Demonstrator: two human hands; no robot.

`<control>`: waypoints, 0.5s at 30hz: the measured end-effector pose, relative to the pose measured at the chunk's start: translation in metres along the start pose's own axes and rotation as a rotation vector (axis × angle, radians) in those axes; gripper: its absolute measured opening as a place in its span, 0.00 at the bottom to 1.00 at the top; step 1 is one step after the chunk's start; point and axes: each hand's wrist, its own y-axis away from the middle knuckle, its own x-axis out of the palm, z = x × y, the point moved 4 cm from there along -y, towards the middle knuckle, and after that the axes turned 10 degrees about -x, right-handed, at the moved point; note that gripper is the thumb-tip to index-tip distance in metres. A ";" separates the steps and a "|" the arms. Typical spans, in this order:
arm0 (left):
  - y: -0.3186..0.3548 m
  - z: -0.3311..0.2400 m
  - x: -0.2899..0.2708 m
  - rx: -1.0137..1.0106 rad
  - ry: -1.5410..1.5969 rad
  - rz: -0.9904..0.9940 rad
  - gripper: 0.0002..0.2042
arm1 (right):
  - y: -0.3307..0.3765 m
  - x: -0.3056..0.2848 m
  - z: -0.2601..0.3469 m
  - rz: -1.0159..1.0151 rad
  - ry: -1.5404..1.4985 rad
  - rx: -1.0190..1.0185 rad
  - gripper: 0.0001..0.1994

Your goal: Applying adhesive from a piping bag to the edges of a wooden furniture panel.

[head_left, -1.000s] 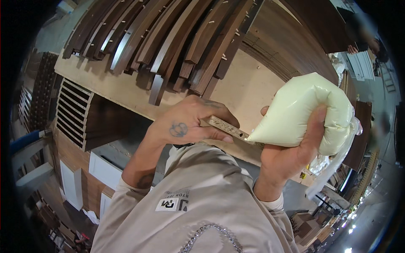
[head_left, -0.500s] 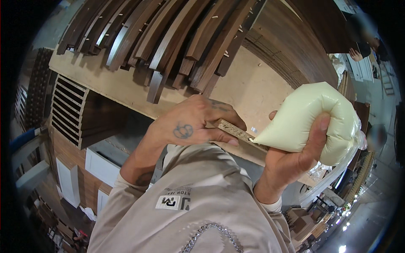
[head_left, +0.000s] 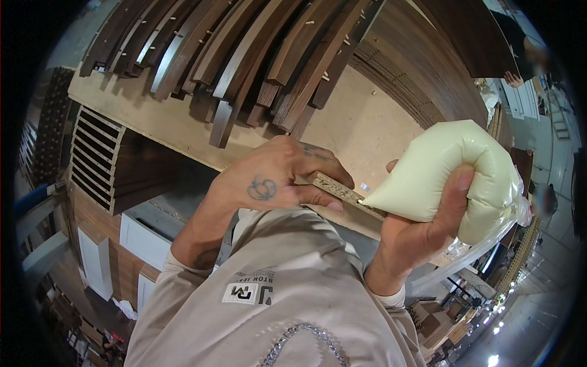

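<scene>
My left hand is closed on a narrow particleboard panel, thumb below and fingers over the top, its raw chip edge facing up. In my right hand is a plump clear plastic bag of pale yellow glue, squeezed between thumb and fingers. The bag tapers to a pointed tip that meets the panel's raw edge just right of my left fingers. The bag's tied end hangs out past the right hand. Most of the panel's right part is hidden behind the bag and my right hand.
Several dark brown wood strips with small dowels lie across the tan worktable. Stacked brown panels stand behind at the right. A slatted stack of boards sits at the left. Another person's hand holds a dark panel at far right.
The bag's tip has shifted slightly left along the panel's edge, toward my left fingers. Both hands keep their hold. The far person's dark panel has moved.
</scene>
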 end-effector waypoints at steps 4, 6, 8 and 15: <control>0.000 -0.001 0.000 -0.002 0.003 0.000 0.17 | 0.000 0.002 0.001 -0.006 -0.073 -0.083 0.19; 0.001 -0.001 0.000 -0.017 0.008 0.012 0.17 | 0.000 0.003 0.001 0.004 -0.080 -0.069 0.19; 0.001 0.000 0.000 -0.029 0.018 0.020 0.17 | 0.001 0.003 0.002 0.018 -0.087 -0.061 0.20; 0.001 0.002 0.002 -0.007 0.055 0.021 0.17 | 0.002 0.002 0.002 0.052 -0.044 -0.064 0.20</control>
